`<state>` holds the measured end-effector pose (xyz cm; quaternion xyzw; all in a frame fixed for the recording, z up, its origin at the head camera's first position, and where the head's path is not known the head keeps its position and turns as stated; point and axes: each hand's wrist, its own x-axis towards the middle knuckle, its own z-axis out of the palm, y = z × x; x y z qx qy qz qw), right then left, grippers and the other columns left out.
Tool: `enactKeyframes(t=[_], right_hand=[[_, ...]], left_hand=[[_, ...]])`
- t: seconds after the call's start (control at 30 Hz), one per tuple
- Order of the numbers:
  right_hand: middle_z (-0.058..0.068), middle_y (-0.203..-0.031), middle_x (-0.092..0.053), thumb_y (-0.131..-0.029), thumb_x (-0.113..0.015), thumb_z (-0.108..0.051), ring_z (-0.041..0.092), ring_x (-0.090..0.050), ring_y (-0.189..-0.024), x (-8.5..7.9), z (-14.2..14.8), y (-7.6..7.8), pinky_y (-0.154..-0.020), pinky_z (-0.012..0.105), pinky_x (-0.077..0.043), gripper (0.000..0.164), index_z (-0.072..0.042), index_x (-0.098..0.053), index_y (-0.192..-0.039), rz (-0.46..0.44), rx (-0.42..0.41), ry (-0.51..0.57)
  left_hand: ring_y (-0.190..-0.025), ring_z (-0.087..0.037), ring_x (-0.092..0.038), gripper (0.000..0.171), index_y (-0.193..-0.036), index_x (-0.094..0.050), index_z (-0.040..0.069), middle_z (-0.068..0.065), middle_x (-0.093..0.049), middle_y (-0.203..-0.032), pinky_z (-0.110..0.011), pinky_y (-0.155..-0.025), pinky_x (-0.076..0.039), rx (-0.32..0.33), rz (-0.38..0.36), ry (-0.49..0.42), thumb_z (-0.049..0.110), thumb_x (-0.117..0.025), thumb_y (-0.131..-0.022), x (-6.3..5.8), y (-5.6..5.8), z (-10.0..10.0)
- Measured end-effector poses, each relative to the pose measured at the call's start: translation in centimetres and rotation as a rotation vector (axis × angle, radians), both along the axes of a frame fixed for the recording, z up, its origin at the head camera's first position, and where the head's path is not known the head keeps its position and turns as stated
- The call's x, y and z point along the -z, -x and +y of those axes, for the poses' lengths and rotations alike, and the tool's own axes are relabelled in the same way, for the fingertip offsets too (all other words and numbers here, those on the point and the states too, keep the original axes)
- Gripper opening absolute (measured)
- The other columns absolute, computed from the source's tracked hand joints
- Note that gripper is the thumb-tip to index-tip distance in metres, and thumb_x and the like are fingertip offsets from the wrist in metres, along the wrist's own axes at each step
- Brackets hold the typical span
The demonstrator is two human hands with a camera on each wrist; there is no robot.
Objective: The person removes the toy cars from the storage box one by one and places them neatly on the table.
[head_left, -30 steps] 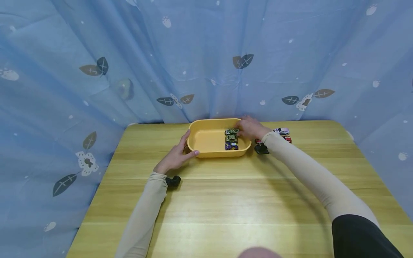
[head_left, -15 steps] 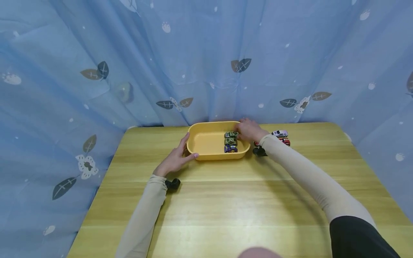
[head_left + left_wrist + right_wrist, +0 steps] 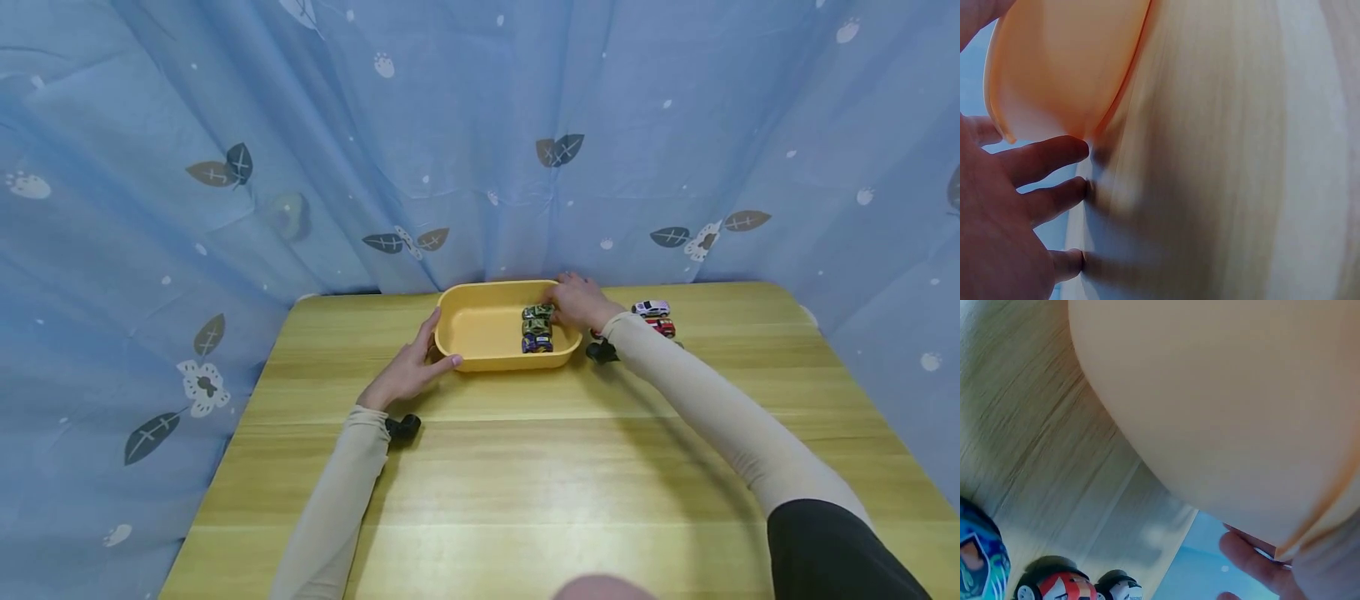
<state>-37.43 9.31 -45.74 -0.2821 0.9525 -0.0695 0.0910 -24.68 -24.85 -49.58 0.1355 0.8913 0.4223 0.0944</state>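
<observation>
A yellow tray (image 3: 487, 364) stands at the back of the table. Three toy cars sit in a column in its right half: a green camouflage toy car (image 3: 536, 312), another green toy car (image 3: 536, 327) and a purple toy car (image 3: 536, 343). My left hand (image 3: 405, 367) spreads around the tray's left end, thumb on the front rim, other fingers extended along the outside. Reaching over the right end, my right hand (image 3: 579, 302) has thumb and fingertips at the rear green car's right end, apparently pinching it. Some of its fingers (image 3: 1247, 556) lie outside the rim.
Right of the tray, partly behind the right forearm, are a white toy car (image 3: 650, 308) and a red toy car (image 3: 662, 326). The right wrist view also shows a blue toy car (image 3: 982, 556). A blue patterned curtain (image 3: 480, 167) hangs right behind the table (image 3: 510, 467).
The head view tilted slightly, shifting the whole scene a little. Both hands, the tray and the cars inside keep nearly the same places relative to each other.
</observation>
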Motion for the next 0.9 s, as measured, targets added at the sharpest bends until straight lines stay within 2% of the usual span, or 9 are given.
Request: enactKeyframes(t=[0.27, 0.4, 0.5, 0.6, 0.73, 0.9], right_hand=[[0.019, -0.157, -0.051, -0.105, -0.068, -0.023, 0.041, -0.041, -0.145, -0.7, 0.6, -0.1, -0.116, 0.072, -0.031, 0.034, -0.013, -0.070, -0.137, 0.063, -0.012, 0.044], [0.018, -0.156, -0.052, -0.106, -0.067, -0.023, 0.041, -0.042, -0.145, -1.5, 1.2, 0.1, -0.115, 0.073, -0.031, 0.035, -0.010, -0.069, -0.138, 0.078, -0.042, 0.085], [0.018, -0.150, -0.057, -0.106, -0.066, -0.022, 0.042, -0.046, -0.141, -2.4, 2.1, 0.3, -0.112, 0.072, -0.036, 0.035, -0.007, -0.068, -0.138, 0.104, -0.082, 0.136], [0.019, -0.143, -0.063, -0.106, -0.066, -0.017, 0.043, -0.051, -0.136, -3.5, 3.4, 0.6, -0.112, 0.067, -0.040, 0.034, -0.003, -0.067, -0.137, 0.131, -0.129, 0.192], [0.021, -0.135, -0.068, -0.105, -0.065, -0.009, 0.043, -0.056, -0.128, -4.7, 5.7, 0.8, -0.111, 0.062, -0.044, 0.032, 0.001, -0.065, -0.136, 0.162, -0.165, 0.216], [0.022, -0.134, -0.068, -0.105, -0.064, -0.003, 0.044, -0.056, -0.124, -5.6, 9.4, 1.0, -0.104, 0.064, -0.046, 0.030, 0.001, -0.066, -0.135, 0.198, -0.124, 0.185]], left_hand=[[-0.161, -0.033, -0.028, 0.103, -0.172, 0.005, 0.030, -0.019, -0.020, -0.175, -0.054, -0.130, -0.026, 0.012, 0.022, 0.015, 0.058, -0.065, -0.102, -0.2, 0.4, 0.2], [-0.161, -0.032, -0.028, 0.103, -0.172, 0.005, 0.033, -0.019, -0.021, -0.175, -0.053, -0.130, -0.025, 0.007, 0.012, 0.020, 0.059, -0.065, -0.101, -0.3, 0.4, 0.2], [-0.161, -0.031, -0.027, 0.103, -0.172, 0.006, 0.034, -0.019, -0.021, -0.175, -0.053, -0.131, -0.024, 0.008, 0.007, 0.020, 0.059, -0.065, -0.102, -0.4, 0.4, 0.2], [-0.162, -0.031, -0.027, 0.102, -0.172, 0.006, 0.034, -0.018, -0.021, -0.175, -0.053, -0.131, -0.024, 0.009, 0.006, 0.013, 0.058, -0.065, -0.102, -0.4, 0.4, 0.2], [-0.162, -0.030, -0.026, 0.103, -0.172, 0.005, 0.034, -0.017, -0.019, -0.176, -0.052, -0.131, -0.023, 0.003, -0.002, 0.016, 0.059, -0.066, -0.101, -0.3, 0.3, 0.2], [-0.162, -0.032, -0.024, 0.103, -0.172, 0.007, 0.034, -0.017, -0.017, -0.176, -0.053, -0.131, -0.023, 0.004, -0.002, 0.018, 0.059, -0.065, -0.101, -0.2, 0.2, -0.2]])
